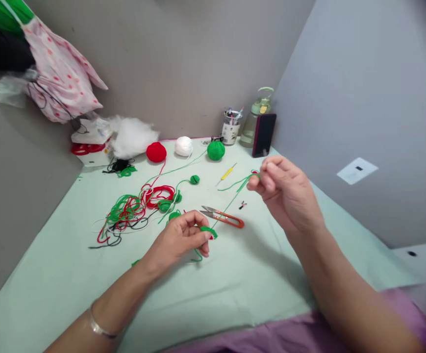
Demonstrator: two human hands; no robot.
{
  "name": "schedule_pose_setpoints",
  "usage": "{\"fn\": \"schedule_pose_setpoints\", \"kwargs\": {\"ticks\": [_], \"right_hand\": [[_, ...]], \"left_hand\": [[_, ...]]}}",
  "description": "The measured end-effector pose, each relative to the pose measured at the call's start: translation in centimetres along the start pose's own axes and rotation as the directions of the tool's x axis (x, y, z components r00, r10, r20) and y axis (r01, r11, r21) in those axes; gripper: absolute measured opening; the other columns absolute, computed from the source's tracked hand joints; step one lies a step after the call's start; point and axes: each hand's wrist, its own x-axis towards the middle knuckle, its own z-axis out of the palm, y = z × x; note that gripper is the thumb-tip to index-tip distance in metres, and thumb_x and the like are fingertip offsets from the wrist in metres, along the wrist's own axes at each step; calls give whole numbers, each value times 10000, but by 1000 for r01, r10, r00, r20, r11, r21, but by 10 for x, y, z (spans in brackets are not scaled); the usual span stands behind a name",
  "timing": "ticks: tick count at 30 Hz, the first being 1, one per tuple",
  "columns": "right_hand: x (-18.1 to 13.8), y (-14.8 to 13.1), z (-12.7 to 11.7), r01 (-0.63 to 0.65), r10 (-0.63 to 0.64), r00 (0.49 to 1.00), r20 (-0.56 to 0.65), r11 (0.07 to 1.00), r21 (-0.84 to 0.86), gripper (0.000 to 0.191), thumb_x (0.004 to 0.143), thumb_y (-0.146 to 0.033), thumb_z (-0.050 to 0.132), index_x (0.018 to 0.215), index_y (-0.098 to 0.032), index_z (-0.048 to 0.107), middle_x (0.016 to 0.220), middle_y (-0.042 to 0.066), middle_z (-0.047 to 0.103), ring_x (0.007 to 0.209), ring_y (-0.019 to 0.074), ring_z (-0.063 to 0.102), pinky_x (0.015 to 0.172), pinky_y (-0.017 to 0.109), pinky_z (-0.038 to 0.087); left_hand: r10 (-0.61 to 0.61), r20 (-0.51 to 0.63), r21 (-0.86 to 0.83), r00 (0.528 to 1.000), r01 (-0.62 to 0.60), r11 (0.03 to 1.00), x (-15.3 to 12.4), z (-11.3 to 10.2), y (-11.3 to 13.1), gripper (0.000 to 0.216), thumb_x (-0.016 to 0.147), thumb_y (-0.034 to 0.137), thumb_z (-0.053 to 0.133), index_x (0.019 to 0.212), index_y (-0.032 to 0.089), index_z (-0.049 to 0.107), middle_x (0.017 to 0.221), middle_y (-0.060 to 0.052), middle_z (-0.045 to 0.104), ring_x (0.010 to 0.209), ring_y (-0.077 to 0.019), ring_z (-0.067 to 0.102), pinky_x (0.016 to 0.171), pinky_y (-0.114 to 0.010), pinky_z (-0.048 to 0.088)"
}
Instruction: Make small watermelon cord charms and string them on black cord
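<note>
My left hand (183, 238) is closed, pinching a small green and red crochet piece (209, 231) between thumb and fingers. From that piece a taut strand of green yarn (232, 203) runs up to my right hand (282, 189), which is raised with its fingers pinched together. Whether a needle is also in that pinch I cannot make out. Loose green ends and a bit of red show beside the right fingertips. Orange-handled thread snips (227, 219) lie between my hands, blades to the left. A yellow crochet hook (227, 173) lies farther back.
Tangled red, green, white and black yarn (128, 213) covers the left side, near small green crocheted balls (194, 180). Behind stand red (156, 152), white (184, 146) and green yarn balls (216, 150), a pen cup (231, 128), a bottle (249, 128) and a phone (264, 135).
</note>
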Motion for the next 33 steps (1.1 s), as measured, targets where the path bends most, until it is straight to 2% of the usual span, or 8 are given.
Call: {"fn": "schedule_pose_setpoints", "kwargs": {"ticks": [3,5,7,11,15,20,27,33], "right_hand": [[2,4,-5,-41,68,980,187,988,-146,120,887,-300,698,832,-199,664,606,-38,540,570,114,574,560,245,468],[-1,6,-3,50,50,950,309,950,-307,111,881,-276,707,808,-193,701,720,0,600,617,112,550,568,249,446],[-4,6,0,179,28,910,415,874,-452,105,884,-260,706,808,-193,733,789,22,609,703,126,551,641,264,461],[-10,7,4,334,33,839,542,755,-564,130,931,-255,649,878,-196,751,822,38,584,740,135,554,661,272,469],[-11,11,3,430,18,805,594,672,-603,125,946,-236,626,925,-198,743,840,43,578,739,134,551,634,262,452],[-12,11,3,460,34,796,605,616,-639,135,952,-209,605,918,-202,736,852,44,569,731,131,545,618,250,443],[-12,10,1,476,33,786,618,605,-638,145,957,-193,593,917,-200,732,845,41,558,729,127,539,616,243,435],[-13,14,4,467,43,765,643,651,-598,133,959,-218,602,950,-196,733,830,31,548,726,121,540,635,239,439]], "left_hand": [[34,-45,-33,998,-35,999,0,-1,1,202,793,273,768,910,182,631,687,31,702,643,-95,675,650,-200,525],[59,-73,-51,996,-63,997,1,-3,2,203,782,272,785,903,184,648,735,24,719,688,-107,699,672,-202,534],[82,-84,-66,993,-88,994,1,-4,3,201,769,269,798,893,183,664,781,17,731,722,-116,712,700,-210,547],[115,-90,-69,989,-121,990,1,-4,2,186,775,264,793,904,183,687,855,8,740,758,-121,718,758,-226,559],[109,-86,-36,990,-112,993,0,-3,2,171,791,255,774,926,186,696,876,3,740,774,-128,717,770,-234,557],[97,-86,-6,992,-98,995,-2,-1,3,155,795,257,763,914,186,694,899,-12,742,812,-151,716,806,-263,552],[96,-67,32,993,-94,995,-3,-2,4,134,817,263,739,924,196,696,906,-14,749,825,-152,708,797,-256,532],[89,-34,72,995,-87,994,-5,-1,7,88,839,256,712,902,194,718,869,-8,738,799,-141,694,748,-234,511]]}}
